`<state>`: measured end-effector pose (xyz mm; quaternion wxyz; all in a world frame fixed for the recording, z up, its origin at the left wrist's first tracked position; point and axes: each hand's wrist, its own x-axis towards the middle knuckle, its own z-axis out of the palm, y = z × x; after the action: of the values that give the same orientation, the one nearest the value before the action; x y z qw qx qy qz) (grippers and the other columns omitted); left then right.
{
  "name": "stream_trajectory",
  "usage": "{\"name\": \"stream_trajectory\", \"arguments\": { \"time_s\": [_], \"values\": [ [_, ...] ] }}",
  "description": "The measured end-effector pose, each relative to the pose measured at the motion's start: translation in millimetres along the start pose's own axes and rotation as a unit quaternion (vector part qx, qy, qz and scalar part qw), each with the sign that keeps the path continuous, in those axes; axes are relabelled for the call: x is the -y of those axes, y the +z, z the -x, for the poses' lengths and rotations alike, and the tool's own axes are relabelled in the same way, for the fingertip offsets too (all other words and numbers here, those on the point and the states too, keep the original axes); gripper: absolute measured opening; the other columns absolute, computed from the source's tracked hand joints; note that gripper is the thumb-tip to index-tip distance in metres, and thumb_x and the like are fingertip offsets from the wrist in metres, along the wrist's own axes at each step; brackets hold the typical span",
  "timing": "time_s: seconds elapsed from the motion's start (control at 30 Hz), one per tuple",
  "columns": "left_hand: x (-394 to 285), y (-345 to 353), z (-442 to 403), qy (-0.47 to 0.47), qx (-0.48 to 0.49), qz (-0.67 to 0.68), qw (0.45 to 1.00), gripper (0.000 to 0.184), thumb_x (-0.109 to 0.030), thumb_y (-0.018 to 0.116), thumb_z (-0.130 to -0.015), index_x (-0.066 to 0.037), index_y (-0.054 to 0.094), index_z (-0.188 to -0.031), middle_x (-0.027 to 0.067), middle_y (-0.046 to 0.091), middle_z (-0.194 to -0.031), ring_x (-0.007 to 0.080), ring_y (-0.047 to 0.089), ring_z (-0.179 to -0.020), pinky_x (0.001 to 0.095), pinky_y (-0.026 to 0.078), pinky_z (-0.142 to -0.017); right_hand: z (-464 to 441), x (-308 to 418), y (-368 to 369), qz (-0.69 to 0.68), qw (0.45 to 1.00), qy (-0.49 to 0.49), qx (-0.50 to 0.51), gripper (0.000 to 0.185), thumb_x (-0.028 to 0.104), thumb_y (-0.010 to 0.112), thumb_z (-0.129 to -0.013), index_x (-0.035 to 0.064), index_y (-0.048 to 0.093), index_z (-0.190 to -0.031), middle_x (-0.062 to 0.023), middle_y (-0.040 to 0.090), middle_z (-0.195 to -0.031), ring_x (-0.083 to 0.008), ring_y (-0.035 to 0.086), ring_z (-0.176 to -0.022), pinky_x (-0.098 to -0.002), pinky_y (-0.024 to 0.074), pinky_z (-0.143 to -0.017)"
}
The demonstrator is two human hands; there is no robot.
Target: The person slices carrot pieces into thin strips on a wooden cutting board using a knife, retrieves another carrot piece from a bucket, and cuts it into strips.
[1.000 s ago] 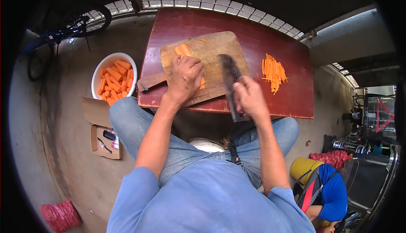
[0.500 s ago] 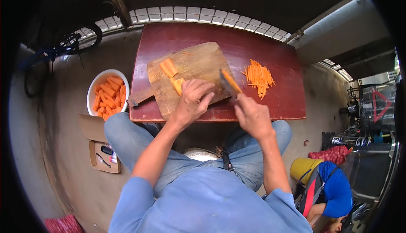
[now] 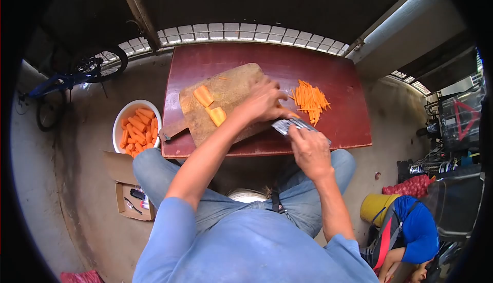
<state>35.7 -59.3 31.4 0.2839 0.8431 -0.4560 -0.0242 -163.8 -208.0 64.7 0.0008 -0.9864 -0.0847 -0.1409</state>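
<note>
My right hand (image 3: 310, 149) grips a knife, its handle hidden in the fist. The broad, shiny blade (image 3: 294, 126) is tilted over the table near the board's right edge. My left hand (image 3: 263, 101), blurred at the fingers, reaches across to the blade. Its fingertips close on some orange carrot strips (image 3: 288, 112) at the blade's upper edge. On the wooden cutting board (image 3: 233, 80) lie two cut carrot chunks (image 3: 204, 95), left of my left forearm. A pile of carrot shreds (image 3: 311, 101) sits on the red table (image 3: 339, 77), just beyond the knife.
A white bucket (image 3: 117, 129) of peeled carrots stands left of the table. Below it is an open cardboard box (image 3: 123, 203) with small items. At right are a yellow bucket (image 3: 377, 208), a red net sack (image 3: 408, 186) and a bent-over person in blue (image 3: 418, 229). A bicycle (image 3: 77, 77) stands back left.
My left hand has moved right from the carrot chunks to the knife. The blade has turned flatter, and the carrot on it is now at my left fingertips. The view has shifted slightly.
</note>
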Motion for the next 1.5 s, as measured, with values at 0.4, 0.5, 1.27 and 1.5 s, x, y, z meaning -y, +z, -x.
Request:
{"name": "stream_trajectory", "arguments": {
  "time_s": [0.4,0.5,1.27,1.5],
  "values": [
    [3,78,-86,-0.009,0.012,0.104,0.995,0.052,-0.054,0.088,-0.087,-0.018,0.087,-0.124,0.0127,0.072,-0.138,0.032,0.057,-0.138,0.0614,0.034,-0.112,27,-37,15,0.002,0.995,0.099,0.005,0.023,0.013,0.074,-0.099,0.0088,0.066,-0.12,-0.0116,0.072,-0.092,-0.0333,0.074,-0.084,-0.0492,0.0563,-0.079],
    [0,68,-85,0.024,0.067,0.041,0.997,0.052,-0.054,0.09,-0.084,-0.018,0.087,-0.121,0.0133,0.071,-0.138,0.0336,0.056,-0.138,0.0624,0.033,-0.113,28,-38,16,0.007,0.995,0.1,0.011,0.023,0.013,0.074,-0.099,0.0088,0.066,-0.12,-0.0118,0.072,-0.092,-0.0334,0.074,-0.086,-0.0493,0.0563,-0.08],
    [-34,98,-115,0.165,0.029,-0.214,0.963,0.043,-0.054,0.086,-0.084,-0.016,0.088,-0.103,0.0115,0.076,-0.127,0.0319,0.065,-0.127,0.0678,0.035,-0.113,41,-46,7,0.002,0.988,0.155,0.021,0.02,0.011,0.074,-0.099,0.0113,0.067,-0.117,-0.0133,0.073,-0.096,-0.0373,0.074,-0.091,-0.0517,0.056,-0.082],
    [-52,121,-99,0.12,-0.052,-0.061,0.99,0.051,-0.06,0.084,-0.086,-0.012,0.087,-0.103,0.0138,0.076,-0.123,0.0361,0.064,-0.128,0.0702,0.034,-0.113,47,-41,8,-0.014,0.986,0.159,0.043,0.028,0.009,0.077,-0.097,0.01,0.069,-0.123,-0.0151,0.072,-0.1,-0.039,0.074,-0.092,-0.0528,0.0567,-0.083]
  ]
}}
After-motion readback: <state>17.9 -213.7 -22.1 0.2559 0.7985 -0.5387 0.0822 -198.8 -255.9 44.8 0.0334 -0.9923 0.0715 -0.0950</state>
